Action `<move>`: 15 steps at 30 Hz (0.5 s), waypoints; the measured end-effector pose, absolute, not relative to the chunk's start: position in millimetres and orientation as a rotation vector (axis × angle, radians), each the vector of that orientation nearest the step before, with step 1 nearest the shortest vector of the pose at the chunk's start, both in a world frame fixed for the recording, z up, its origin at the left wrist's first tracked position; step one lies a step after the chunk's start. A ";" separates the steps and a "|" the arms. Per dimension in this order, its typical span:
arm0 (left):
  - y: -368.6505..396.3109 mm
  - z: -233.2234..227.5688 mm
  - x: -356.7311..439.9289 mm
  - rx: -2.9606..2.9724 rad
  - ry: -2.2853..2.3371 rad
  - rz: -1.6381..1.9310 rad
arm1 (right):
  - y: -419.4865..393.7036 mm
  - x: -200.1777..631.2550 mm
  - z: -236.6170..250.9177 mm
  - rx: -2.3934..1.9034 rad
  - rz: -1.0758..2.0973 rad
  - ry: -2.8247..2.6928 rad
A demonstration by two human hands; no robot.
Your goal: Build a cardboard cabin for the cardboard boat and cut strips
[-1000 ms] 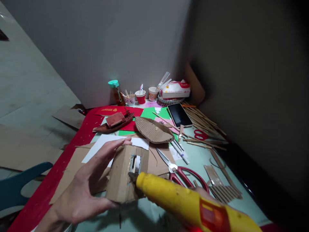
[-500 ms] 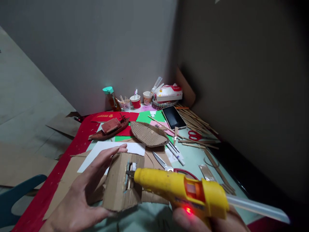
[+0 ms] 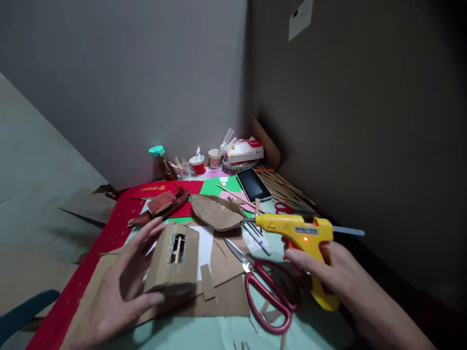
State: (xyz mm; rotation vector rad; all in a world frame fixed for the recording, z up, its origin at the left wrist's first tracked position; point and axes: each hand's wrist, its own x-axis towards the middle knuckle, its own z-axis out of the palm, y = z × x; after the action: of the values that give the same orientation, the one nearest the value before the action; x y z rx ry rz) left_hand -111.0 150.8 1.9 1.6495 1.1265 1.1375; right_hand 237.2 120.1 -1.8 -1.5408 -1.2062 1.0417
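Note:
My left hand (image 3: 120, 287) is closed around the near-left side of a curved cardboard piece (image 3: 164, 262), thumb at its front edge and fingers behind. A rectangular cut-out with thin sticks across it shows in the piece's upper face. In my right hand (image 3: 317, 262) is a yellow glue gun (image 3: 288, 223), gripped by its handle, its red light on and a clear glue stick out of the back. The nozzle points left, near the right end of a cardboard boat hull (image 3: 217, 212). Whether the nozzle touches the hull I cannot tell. Red-handled scissors (image 3: 268, 291) lie between my hands.
Behind the cardboard piece sits a brown model boat (image 3: 160, 204). Farther back are a phone (image 3: 253, 184), wooden sticks (image 3: 282, 187), small red scissors (image 3: 284, 208), paper cups (image 3: 198, 165), a bottle (image 3: 160, 163) and a tissue pack (image 3: 244, 150). Cardboard sheets (image 3: 226, 301) cover the near table.
My right hand has drawn the glue gun away from the cut-out, up and to the right. The cardboard piece in my left hand has shifted slightly left, and the scissors show more fully.

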 end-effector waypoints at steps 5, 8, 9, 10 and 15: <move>153.0 10.0 -113.5 1.603 1.246 1.190 | 132.5 259.0 -19.0 -1.731 1.034 -1.416; 150.2 15.0 -107.6 1.538 1.252 1.239 | 136.2 262.8 -27.3 -1.789 1.009 -1.505; 149.4 16.2 -105.5 1.527 1.248 1.246 | 136.8 262.9 -28.8 -1.808 0.983 -1.546; 148.9 17.2 -103.7 1.515 1.240 1.250 | 137.1 262.5 -29.5 -1.833 0.939 -1.590; 149.2 19.3 -102.7 1.507 1.243 1.221 | 131.6 260.0 -24.9 -2.203 0.466 -1.720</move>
State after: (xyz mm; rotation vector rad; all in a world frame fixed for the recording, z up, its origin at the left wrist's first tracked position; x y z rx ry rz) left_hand -102.7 149.2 19.3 1.5072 1.2434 1.2210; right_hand 260.0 131.6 -24.9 -2.2031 -1.7197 0.4662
